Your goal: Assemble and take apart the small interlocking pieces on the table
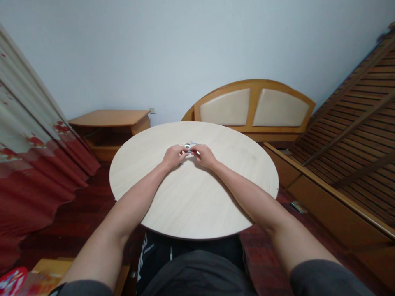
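Over the middle of the round pale wooden table [191,205], my two hands meet, fingertips almost touching. My left hand [174,156] is closed in a pinch on one end of a small grey-blue piece [189,151]. From the other side, the thumb and fingers of my right hand [202,155] pinch the same piece. Its kind is too small to make out. Just beyond my fingers lie several small parts [193,143], whitish, grey and a bit of yellow. Another tiny dark piece [181,164] rests beside my left wrist.
A wooden desk [114,117] stands behind the table at the left, near a red and white curtain [40,164]. A headboard [251,107] leans at the back wall. Bed slats and a wooden bed frame [324,197] flank the right. A cardboard box [51,267] sits at lower left.
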Tool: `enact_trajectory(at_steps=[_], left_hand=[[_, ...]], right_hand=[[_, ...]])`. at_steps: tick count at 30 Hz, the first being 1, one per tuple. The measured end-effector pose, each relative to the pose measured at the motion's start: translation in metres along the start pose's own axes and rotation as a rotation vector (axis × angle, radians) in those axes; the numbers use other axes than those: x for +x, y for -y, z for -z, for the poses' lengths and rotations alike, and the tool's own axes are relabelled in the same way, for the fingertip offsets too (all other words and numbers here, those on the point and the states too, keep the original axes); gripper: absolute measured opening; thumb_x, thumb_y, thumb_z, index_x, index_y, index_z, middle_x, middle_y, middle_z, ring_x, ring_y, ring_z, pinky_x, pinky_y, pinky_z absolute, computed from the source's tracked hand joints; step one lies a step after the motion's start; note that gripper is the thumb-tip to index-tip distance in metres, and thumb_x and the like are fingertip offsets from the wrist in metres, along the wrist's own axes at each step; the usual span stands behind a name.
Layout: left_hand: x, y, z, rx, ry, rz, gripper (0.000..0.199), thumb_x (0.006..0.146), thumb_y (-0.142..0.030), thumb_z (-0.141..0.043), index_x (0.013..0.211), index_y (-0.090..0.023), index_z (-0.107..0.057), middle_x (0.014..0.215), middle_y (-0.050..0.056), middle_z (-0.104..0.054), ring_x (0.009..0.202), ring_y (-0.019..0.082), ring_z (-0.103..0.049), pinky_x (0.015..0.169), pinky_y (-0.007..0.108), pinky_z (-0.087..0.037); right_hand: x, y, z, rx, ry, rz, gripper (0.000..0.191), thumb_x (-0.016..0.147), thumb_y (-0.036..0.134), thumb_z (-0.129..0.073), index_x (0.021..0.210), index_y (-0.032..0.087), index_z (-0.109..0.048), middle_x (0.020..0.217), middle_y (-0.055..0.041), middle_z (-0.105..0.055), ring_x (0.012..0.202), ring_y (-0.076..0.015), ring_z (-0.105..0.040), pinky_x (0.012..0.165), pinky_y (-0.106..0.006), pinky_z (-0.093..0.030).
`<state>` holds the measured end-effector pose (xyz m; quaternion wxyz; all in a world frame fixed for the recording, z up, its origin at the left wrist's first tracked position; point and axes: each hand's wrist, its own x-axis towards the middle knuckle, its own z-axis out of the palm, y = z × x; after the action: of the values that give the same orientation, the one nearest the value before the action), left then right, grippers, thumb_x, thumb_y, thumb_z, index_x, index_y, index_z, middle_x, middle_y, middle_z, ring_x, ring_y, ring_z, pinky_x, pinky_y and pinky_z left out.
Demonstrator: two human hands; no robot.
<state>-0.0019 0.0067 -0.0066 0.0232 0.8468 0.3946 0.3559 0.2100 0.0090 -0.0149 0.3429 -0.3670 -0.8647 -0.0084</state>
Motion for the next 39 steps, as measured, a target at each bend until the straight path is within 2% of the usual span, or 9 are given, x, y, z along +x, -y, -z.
enact_trajectory(at_steps=[7, 13, 16, 21, 34, 39], left_hand=[[0.0003, -0.002, 0.0013, 0.004, -0.015, 0.0, 0.013, 0.089, -0.028, -0.072, 0.098, -0.02, -0.078, 0.095, 0.007, -0.078, 0.083, 0.019, -0.068, 0.081, 0.032, -0.052], [-0.0001, -0.0031, 0.0011, -0.004, -0.008, 0.001, 0.013, 0.089, -0.026, -0.07, 0.097, -0.021, -0.078, 0.094, 0.006, -0.078, 0.081, 0.019, -0.067, 0.081, 0.031, -0.051], [0.0, -0.0027, 0.0013, 0.001, -0.003, 0.001, 0.014, 0.091, -0.027, -0.069, 0.097, -0.02, -0.079, 0.093, 0.006, -0.077, 0.082, 0.019, -0.066, 0.08, 0.031, -0.05], [-0.0003, -0.0035, 0.0017, 0.013, -0.006, 0.008, 0.015, 0.091, -0.027, -0.069, 0.098, -0.019, -0.079, 0.094, 0.007, -0.077, 0.083, 0.019, -0.067, 0.081, 0.032, -0.05], [0.0005, -0.0018, 0.0004, -0.022, -0.022, -0.023, 0.014, 0.092, -0.027, -0.07, 0.099, -0.019, -0.079, 0.095, 0.008, -0.078, 0.082, 0.019, -0.068, 0.08, 0.031, -0.051], [0.0013, -0.0004, 0.0004, -0.014, -0.038, -0.032, 0.013, 0.092, -0.026, -0.071, 0.1, -0.019, -0.079, 0.093, 0.008, -0.078, 0.083, 0.02, -0.068, 0.081, 0.032, -0.051]], right_hand=[[-0.0014, 0.0045, 0.0012, -0.047, 0.023, -0.03, 0.022, 0.1, 0.026, -0.056, 0.109, 0.019, -0.074, 0.105, -0.0102, -0.077, 0.098, -0.0257, -0.066, 0.088, -0.036, -0.041], [-0.0004, 0.0022, 0.0026, -0.043, 0.036, -0.009, 0.019, 0.098, 0.021, -0.06, 0.109, 0.02, -0.075, 0.106, -0.0099, -0.078, 0.1, -0.0253, -0.066, 0.087, -0.035, -0.039], [-0.0007, 0.0048, 0.004, -0.02, 0.027, -0.01, 0.018, 0.1, 0.025, -0.06, 0.108, 0.02, -0.075, 0.105, -0.009, -0.078, 0.098, -0.0237, -0.067, 0.087, -0.034, -0.038], [-0.0001, 0.0092, 0.0039, -0.037, 0.032, -0.05, 0.029, 0.106, 0.031, -0.051, 0.1, 0.019, -0.076, 0.101, -0.0087, -0.078, 0.096, -0.0226, -0.067, 0.087, -0.033, -0.038], [-0.0006, 0.0025, 0.0016, -0.001, -0.028, -0.01, 0.018, 0.098, 0.027, -0.062, 0.109, 0.019, -0.075, 0.105, -0.0099, -0.078, 0.096, -0.0238, -0.067, 0.089, -0.034, -0.041], [-0.0011, 0.0072, 0.0031, -0.05, -0.029, -0.066, 0.029, 0.105, 0.034, -0.051, 0.103, 0.019, -0.076, 0.099, -0.0096, -0.078, 0.092, -0.0225, -0.067, 0.084, -0.032, -0.041]])
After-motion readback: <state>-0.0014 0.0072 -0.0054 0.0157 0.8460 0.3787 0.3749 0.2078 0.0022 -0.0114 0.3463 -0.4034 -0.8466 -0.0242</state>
